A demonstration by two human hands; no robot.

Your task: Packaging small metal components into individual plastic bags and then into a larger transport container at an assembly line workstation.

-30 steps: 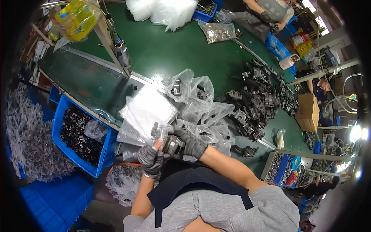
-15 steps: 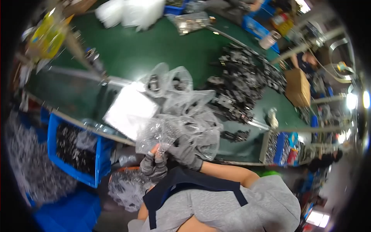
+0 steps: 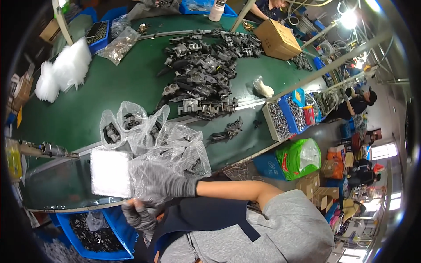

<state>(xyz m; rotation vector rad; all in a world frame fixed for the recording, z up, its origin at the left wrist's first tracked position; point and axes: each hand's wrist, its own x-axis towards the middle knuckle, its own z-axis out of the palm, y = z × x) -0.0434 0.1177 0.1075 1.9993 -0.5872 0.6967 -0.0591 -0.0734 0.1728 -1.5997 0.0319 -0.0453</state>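
My left hand, in a grey glove with bare fingertips, is at the table's near edge. Its fingers are closed on the lower edge of a clear bubble-wrap bag. My right hand, also in a grey glove, reaches across over this bag. Motion blurs its fingers, and I cannot tell whether they are inside the bag or on top. Touching the bag's left side is a bright white stack of flat bags. Just beyond my hands lie several bubble-wrapped metal parts.
A large heap of dark metal parts covers the table's middle, with a cardboard box behind it. A few loose parts lie nearer. Bins of small hardware stand right. Below the edge is a blue crate. Co-workers stand farther off.
The view has swung to the right, so the table's things sit farther left. My right hand has moved from beside the bag to over it. My left hand stays at the bag's edge.
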